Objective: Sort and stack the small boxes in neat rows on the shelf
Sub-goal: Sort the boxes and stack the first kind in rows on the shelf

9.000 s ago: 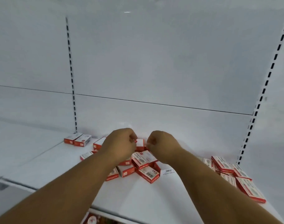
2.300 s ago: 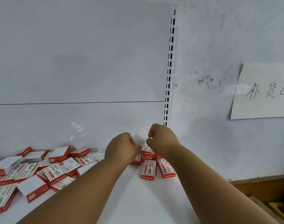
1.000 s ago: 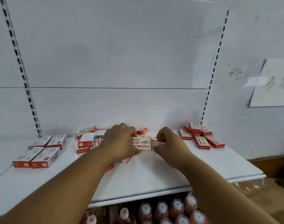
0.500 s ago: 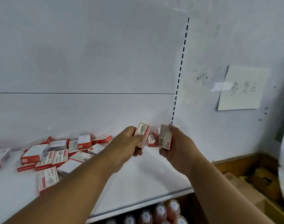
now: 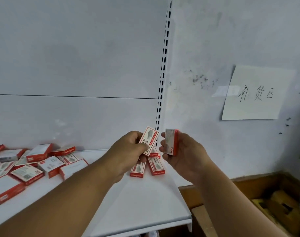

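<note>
above the shelf's right end: two hands, one small box each

above the shelf (image 5: 145,202), near its right end, the left hand (image 5: 128,156) forms a closed grip on a small red-and-white box (image 5: 149,140), thumb across its printed face and fingers curled behind; the box is tilted, its top leaning right. just beside it, not touching, the right hand (image 5: 183,154) pinches a second box (image 5: 170,142) held nearly upright, its narrow side marked "24/6" turned to the camera, fingertips on its left edge and thumb side behind. both boxes are off the shelf surface.

directly below the hands, two boxes on the shelf (image 5: 146,165) lie flat side by side, long axes running front to back, with at least one more partly hidden behind them under the left hand. to the left, well apart from this pair, a loose pile of boxes (image 5: 33,165) lies at mixed angles, some overlapping.

behind, a slotted upright (image 5: 163,74) runs up the white back panel. on the wall to the right hangs a paper note (image 5: 255,93) with handwritten characters. lower right, cardboard cartons (image 5: 274,207) stand beyond the shelf's edge.
</note>
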Motion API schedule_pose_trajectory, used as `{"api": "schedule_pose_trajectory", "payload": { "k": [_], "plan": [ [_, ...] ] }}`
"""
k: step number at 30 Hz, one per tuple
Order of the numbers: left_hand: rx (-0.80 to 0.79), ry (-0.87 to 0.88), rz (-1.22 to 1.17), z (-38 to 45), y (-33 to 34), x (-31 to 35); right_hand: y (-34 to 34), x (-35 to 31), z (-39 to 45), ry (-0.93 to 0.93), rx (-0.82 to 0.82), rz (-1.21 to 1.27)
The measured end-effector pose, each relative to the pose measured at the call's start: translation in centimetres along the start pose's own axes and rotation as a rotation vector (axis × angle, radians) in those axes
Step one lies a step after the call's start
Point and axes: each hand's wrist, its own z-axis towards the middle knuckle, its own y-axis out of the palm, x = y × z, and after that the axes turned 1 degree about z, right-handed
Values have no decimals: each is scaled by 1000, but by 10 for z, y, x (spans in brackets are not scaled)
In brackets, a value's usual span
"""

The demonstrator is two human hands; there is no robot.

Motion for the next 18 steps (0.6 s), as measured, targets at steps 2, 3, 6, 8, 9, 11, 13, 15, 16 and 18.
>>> {"api": "schedule_pose_trajectory", "payload": {
  "k": [2, 3, 6, 8, 9, 11, 13, 15, 16, 18],
  "plan": [
    [32, -7, 2, 0, 10, 4, -6, -2, 3, -34, -25, -63],
    [48, -9, -8, -1, 15, 4, -9, -2, 5, -55, -40, -102],
    [107, -17, -11, -2, 27, 5, -16, -6, 9, -92, -55, -175],
    [155, -32, 26, -2, 31, 4, -22, -9, 14, -108, -75, -219],
    [178, -36, 40, -1, 31, 4, -25, -10, 16, -117, -81, -246],
    [228, -40, 77, 1, 29, 3, -27, -13, 21, -127, -49, -343],
    [259, -45, 160, 3, 24, 3, -27, -17, 29, -131, 36, -541],
    [271, -47, 234, 6, 21, 3, -26, -19, 41, -120, 123, -714],
    [276, -49, 256, 8, 20, 2, -23, -19, 47, -111, 163, -763],
    [283, -59, 279, 11, 19, 2, -17, -18, 58, -104, 219, -843]
  ]
}}
